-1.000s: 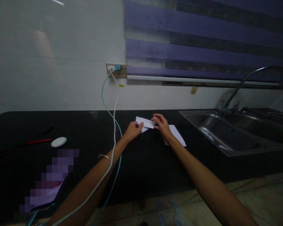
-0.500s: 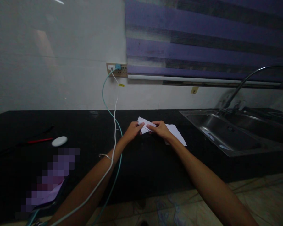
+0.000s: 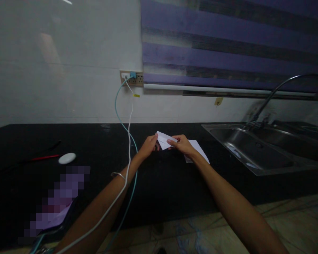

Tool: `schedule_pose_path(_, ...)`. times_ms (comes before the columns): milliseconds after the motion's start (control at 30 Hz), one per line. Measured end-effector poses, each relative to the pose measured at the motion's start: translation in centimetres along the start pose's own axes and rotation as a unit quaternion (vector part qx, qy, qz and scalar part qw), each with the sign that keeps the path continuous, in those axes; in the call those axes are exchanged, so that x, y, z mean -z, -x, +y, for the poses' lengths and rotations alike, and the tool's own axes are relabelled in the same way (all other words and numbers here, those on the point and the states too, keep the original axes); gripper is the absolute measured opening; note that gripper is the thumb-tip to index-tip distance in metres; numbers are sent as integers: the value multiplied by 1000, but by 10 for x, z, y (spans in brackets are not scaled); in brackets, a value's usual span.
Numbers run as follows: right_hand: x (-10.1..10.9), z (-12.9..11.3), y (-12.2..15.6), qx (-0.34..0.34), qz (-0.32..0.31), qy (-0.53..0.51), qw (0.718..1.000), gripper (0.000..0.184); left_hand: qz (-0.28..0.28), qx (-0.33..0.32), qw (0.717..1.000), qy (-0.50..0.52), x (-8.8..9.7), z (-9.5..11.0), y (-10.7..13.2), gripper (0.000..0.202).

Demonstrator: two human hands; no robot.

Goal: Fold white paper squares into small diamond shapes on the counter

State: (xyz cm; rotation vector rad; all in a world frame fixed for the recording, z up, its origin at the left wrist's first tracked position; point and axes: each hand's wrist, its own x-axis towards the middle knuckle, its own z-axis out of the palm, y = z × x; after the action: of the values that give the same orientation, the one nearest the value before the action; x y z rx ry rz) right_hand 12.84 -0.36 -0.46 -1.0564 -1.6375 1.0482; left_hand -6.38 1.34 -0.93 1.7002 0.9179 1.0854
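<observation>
Gripping folded white paper (image 3: 164,139) between both hands, over the middle of black countertop (image 3: 169,187). Pinching its right end in right hand (image 3: 183,144), with thumb laid on top and fingers mostly hidden beneath. Holding its left edge in left hand (image 3: 149,144), with thumb at the upper corner and fingers curled below. Cannot tell whether touching the countertop. Noting a crease or flap edge across its face. Just right of right hand, partly covered: flat white sheets (image 3: 200,150) on the countertop. Farther right, metal sink (image 3: 270,171) with curved faucet (image 3: 257,115). Across left forearm (image 3: 103,197), white cable (image 3: 129,141), near teal cable (image 3: 116,106); tracing both up to wall socket (image 3: 140,79). Also on the forearm, thin silver bangle (image 3: 118,174). Off left, white oval object (image 3: 67,158), just beside red stick (image 3: 46,157); cannot tell if joined. Nearer, pixelated purple thing (image 3: 69,183), unreadable. Above the countertop, purple striped blind (image 3: 201,63)
</observation>
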Motion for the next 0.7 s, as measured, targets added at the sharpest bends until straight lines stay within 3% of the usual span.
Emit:
schedule_pose_path(167,0,1,0,-14,1,-12,1000,37,50,-46,994,-89,2,0,-2,56)
schedule_pose_path(367,1,0,0,-22,3,-31,999,39,93,-55,990,-93,4,-2,-4,51)
schedule_pose_path(467,3,3,-1,10,39,31,999,40,105,-78,990,-59,7,-2,-5,40)
schedule_pose_path(700,3,4,-1,126,104,212,964,35,64,-6,998,27,13,-2,-5,41)
